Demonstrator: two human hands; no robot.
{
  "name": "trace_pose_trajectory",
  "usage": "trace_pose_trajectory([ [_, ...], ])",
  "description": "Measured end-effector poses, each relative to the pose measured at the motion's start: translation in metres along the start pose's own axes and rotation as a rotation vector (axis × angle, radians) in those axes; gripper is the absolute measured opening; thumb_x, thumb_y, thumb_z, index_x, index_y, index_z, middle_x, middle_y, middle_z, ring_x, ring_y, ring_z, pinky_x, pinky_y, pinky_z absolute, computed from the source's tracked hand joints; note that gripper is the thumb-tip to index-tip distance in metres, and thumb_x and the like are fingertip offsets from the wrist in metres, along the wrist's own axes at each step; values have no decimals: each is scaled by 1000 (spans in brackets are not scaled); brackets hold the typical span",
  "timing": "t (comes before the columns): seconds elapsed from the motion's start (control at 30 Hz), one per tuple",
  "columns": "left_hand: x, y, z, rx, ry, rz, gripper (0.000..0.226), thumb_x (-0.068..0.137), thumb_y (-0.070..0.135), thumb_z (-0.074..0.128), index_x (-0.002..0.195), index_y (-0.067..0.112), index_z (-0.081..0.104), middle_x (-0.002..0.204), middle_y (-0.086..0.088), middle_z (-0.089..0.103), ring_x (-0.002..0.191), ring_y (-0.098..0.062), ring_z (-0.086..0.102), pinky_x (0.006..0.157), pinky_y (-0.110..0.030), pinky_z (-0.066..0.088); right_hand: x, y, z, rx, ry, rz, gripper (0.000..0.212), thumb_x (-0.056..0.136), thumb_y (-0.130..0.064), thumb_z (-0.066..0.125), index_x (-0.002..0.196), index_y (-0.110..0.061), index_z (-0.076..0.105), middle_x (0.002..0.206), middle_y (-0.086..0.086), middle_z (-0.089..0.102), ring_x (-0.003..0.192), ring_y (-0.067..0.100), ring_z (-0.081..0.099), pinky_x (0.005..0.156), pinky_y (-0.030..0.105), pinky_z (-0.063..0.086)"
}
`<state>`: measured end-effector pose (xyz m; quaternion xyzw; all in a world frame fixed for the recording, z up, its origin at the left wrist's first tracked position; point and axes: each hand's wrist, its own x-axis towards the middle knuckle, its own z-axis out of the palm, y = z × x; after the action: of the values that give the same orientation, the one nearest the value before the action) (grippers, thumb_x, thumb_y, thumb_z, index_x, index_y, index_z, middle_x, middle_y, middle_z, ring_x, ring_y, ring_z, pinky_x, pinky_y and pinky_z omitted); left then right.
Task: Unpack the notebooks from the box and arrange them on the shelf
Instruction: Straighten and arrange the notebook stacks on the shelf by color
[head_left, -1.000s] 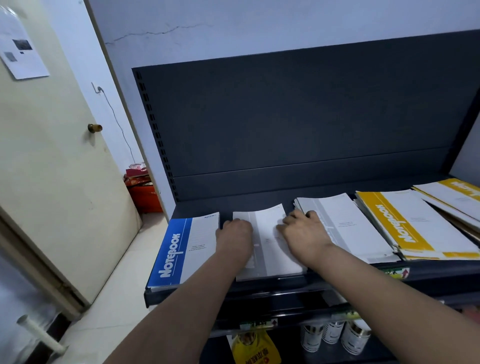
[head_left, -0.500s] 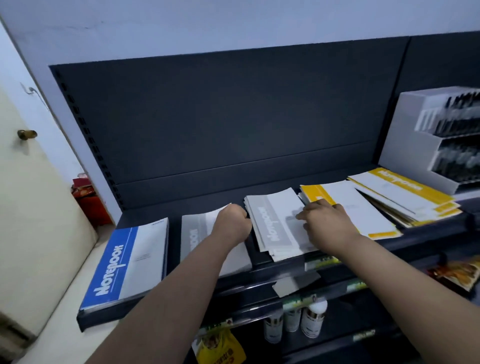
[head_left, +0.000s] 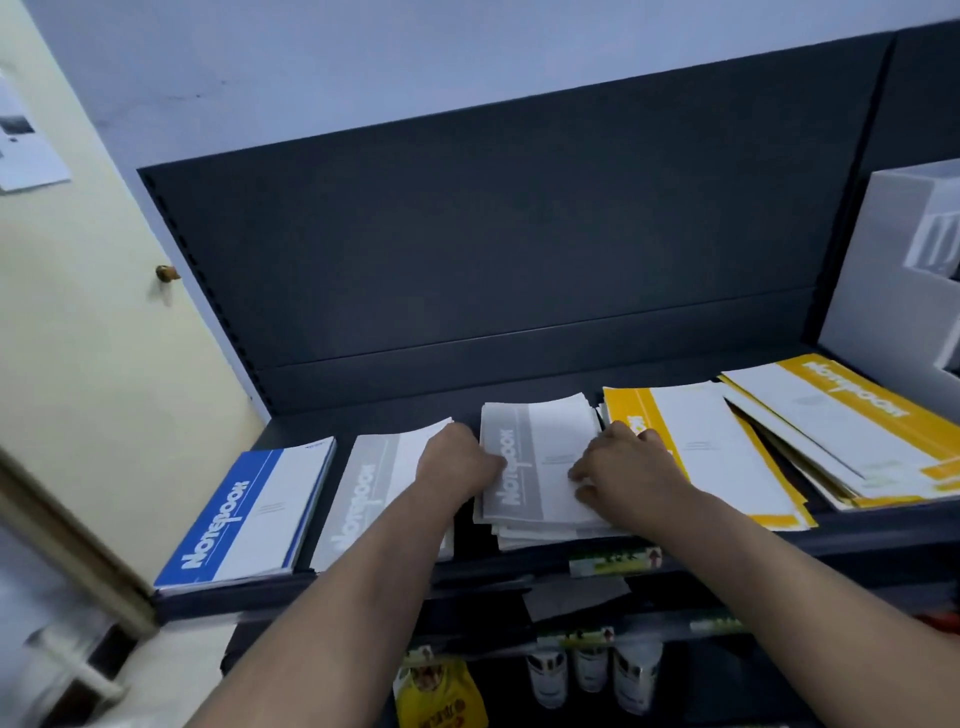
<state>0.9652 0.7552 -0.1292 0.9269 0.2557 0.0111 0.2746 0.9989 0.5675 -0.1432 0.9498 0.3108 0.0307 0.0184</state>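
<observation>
The stack of grey-and-white paper notebooks (head_left: 540, 457), laid at the middle of the front edge of the dark metal shelf (head_left: 234, 597), is gripped along its left edge by the curled left hand (head_left: 457, 462), while the right hand (head_left: 623, 467) is pressed onto its cover with bent fingers, its grip not discernible.

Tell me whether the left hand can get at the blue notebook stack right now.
Probably yes. The blue notebook stack lies uncovered at the left end of the shelf, and only a flat grey stack lies between it and the left hand, which could pass over that.
</observation>
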Motion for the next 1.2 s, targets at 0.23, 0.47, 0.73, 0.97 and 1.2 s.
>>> trace_pose_trajectory([
  [0.23, -3, 10, 6, 59, 17, -38, 28, 79, 22, 66, 64, 15, 44, 73, -1, 52, 78, -24, 57, 57, -25, 39, 3, 0, -5, 46, -41, 1, 28, 92, -30, 49, 110, -28, 69, 113, 0, 60, 120, 25, 40, 94, 41, 33],
  [0.47, -1, 15, 8, -81, 37, -108, 25, 76, 27, 72, 90, 9, 61, 99, -6, 69, 93, -26, 66, 82, -34, 54, 4, 2, -1, 78, -62, 17, 27, 93, -29, 49, 111, -27, 69, 117, 2, 57, 122, 25, 38, 97, 44, 31],
  [0.73, 4, 18, 5, -259, -37, -155, 39, 66, 25, 78, 97, 3, 67, 98, -11, 72, 90, -28, 70, 87, -45, 57, 6, -1, 0, 33, -36, 21, 27, 92, -25, 49, 110, -25, 69, 115, 2, 59, 118, 24, 41, 95, 44, 32],
  [0.97, 14, 17, 2, -471, -109, -195, 38, 66, 21, 82, 94, 2, 67, 94, -13, 72, 88, -31, 71, 87, -45, 57, 7, -1, -3, 66, -63, 37, 27, 92, -25, 50, 110, -27, 69, 115, 1, 58, 119, 24, 41, 94, 43, 33],
  [1.2, 12, 18, 11, -309, -2, -120, 8, 83, 12, 59, 84, 6, 55, 86, -10, 63, 79, -29, 62, 66, -35, 50, 4, 0, -2, 93, -56, 64, 26, 90, -25, 52, 109, -28, 70, 113, 0, 60, 116, 22, 45, 90, 40, 34],
])
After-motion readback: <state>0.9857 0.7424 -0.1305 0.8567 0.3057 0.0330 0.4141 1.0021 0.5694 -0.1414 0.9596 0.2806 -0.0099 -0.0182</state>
